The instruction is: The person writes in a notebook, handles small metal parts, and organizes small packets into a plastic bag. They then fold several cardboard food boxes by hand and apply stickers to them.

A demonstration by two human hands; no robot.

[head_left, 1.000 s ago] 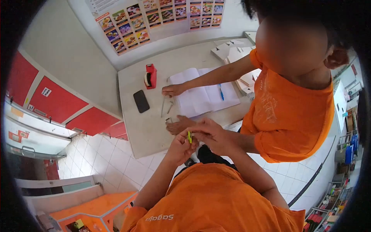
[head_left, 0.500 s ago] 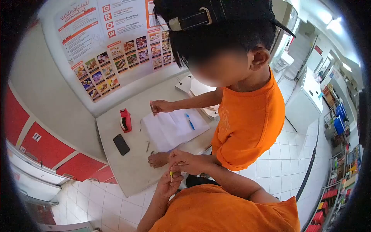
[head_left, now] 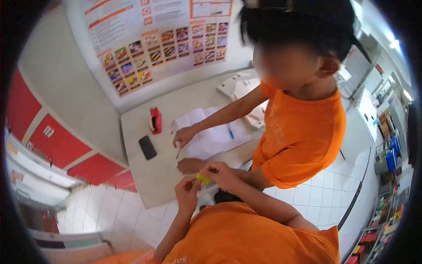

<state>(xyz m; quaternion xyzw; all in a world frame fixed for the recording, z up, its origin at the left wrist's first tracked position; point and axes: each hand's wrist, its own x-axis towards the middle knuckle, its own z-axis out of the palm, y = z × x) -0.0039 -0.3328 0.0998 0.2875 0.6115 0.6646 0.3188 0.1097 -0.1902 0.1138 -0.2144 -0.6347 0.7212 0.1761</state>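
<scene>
1. The left hand [head_left: 187,193] and right hand [head_left: 221,174] are close together, both pinching a small yellow piece [head_left: 203,179] between fingertips, just over the near edge of the desk [head_left: 151,185].
2. A second ago the yellow piece stood on end as a thin sliver; now it lies flatter and broader, so the hands seem to have turned or opened it.
3. The co-worker's hand [head_left: 182,135], raised half a second ago, is back down on the desk beside the white paper sheets [head_left: 206,134]; their other hand [head_left: 190,165] rests flat near the edge.
4. Further out, the black phone [head_left: 147,147] and red tape dispenser [head_left: 154,120] lie unchanged.
</scene>
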